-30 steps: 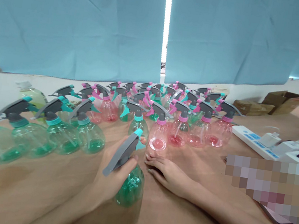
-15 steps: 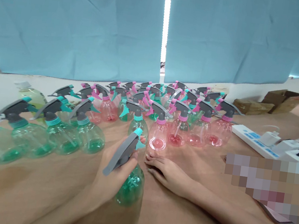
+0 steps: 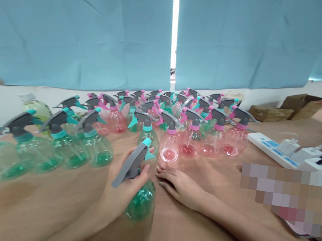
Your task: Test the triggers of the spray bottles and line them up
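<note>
My left hand (image 3: 118, 190) is wrapped round the neck of a green spray bottle (image 3: 141, 203) with a grey and turquoise trigger head. This bottle stands upright on the brown table, its nozzle pointing away from me. My right hand (image 3: 180, 185) lies palm down on the table to its right, fingers extended and slightly bent, holding nothing. Just beyond those fingertips is a clear pink spray bottle (image 3: 170, 144) with a pink collar. Another green spray bottle (image 3: 148, 136) stands behind my left hand, which partly covers it.
Several green spray bottles (image 3: 97, 149) line the left side, and more pink and green ones crowd the back. A white power strip (image 3: 271, 148) with plugs lies at right, near an open cardboard box (image 3: 303, 106). A pixelated patch hides the right side.
The camera view has tilted and shifted slightly. Both hands and the held spray bottle stay nearly where they were, and the grip looks the same.
</note>
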The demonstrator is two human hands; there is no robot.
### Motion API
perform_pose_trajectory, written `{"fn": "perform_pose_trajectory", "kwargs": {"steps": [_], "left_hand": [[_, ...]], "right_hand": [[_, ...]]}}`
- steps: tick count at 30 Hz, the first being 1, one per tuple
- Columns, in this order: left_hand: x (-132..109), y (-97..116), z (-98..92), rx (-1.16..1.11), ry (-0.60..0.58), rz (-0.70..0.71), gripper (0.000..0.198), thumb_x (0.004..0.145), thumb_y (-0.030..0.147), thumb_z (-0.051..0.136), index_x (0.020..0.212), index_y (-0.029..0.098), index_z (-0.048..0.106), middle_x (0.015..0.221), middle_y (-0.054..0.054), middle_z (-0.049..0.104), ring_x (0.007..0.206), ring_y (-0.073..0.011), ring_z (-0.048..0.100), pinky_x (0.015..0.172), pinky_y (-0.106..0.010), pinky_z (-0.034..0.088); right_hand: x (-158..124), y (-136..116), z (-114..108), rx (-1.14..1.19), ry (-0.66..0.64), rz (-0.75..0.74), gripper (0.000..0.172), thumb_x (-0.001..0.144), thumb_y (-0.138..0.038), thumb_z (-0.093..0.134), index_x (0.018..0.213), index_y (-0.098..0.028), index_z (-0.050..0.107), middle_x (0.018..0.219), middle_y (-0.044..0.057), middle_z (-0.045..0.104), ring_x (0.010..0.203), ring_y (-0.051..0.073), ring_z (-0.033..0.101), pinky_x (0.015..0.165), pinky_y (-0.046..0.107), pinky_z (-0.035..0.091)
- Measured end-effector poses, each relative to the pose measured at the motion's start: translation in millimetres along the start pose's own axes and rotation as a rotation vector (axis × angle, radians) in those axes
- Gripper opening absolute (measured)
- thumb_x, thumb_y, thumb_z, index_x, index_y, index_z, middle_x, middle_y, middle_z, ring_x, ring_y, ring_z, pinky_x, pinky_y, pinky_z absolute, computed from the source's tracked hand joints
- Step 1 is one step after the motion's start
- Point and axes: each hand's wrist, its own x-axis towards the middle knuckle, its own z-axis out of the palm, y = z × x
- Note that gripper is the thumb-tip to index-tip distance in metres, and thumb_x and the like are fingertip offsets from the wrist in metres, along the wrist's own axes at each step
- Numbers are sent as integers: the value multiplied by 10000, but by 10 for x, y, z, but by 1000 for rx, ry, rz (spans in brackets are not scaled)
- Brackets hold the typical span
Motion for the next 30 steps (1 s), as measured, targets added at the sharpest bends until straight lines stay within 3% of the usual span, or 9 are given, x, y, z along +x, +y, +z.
{"fn": "perform_pose_trajectory", "kwargs": {"steps": [8,12,16,22,28,30], "left_hand": [[-27,15,0,102,42,-81,281,777,424,596,977,228,586,801,-11,687,741,-218,674,673,-342,539],[-82,-20,-19,85,-19,-108,341,776,428,606,1054,231,596,991,-51,725,943,-258,681,852,-410,529],[-214,-196,-52,68,-79,-32,356,829,456,556,1096,226,609,1158,-85,687,1119,-291,613,991,-467,450],[-339,-317,-201,162,-155,-38,393,872,473,506,1151,205,575,1206,-127,655,1176,-315,578,1004,-508,431],[-232,-309,-494,427,-32,42,383,807,544,541,943,201,643,1119,-119,634,1140,-335,565,993,-511,431],[-166,-352,-570,488,-26,20,417,817,562,527,967,191,642,1070,-117,634,1102,-333,582,961,-491,451]], "right_hand": [[-2,17,9,-29,1,-14,297,958,-185,474,1215,-144,616,1293,113,630,1226,236,566,1050,401,445],[-2,15,13,-18,12,-27,300,962,-187,463,1220,-152,613,1290,112,631,1228,233,562,1041,396,450],[0,20,22,-13,21,-35,296,963,-188,457,1210,-151,616,1262,116,646,1202,231,579,1024,394,460],[11,27,12,-39,-3,-38,314,962,-189,451,1241,-167,592,1280,115,631,1212,233,569,1023,409,454],[74,-127,-161,-150,-65,42,255,945,-221,497,1162,-186,627,1100,102,702,973,257,675,829,403,540],[152,-215,-273,-207,-28,78,258,939,-223,510,1167,-189,625,1075,94,711,935,265,685,788,400,542]]}}
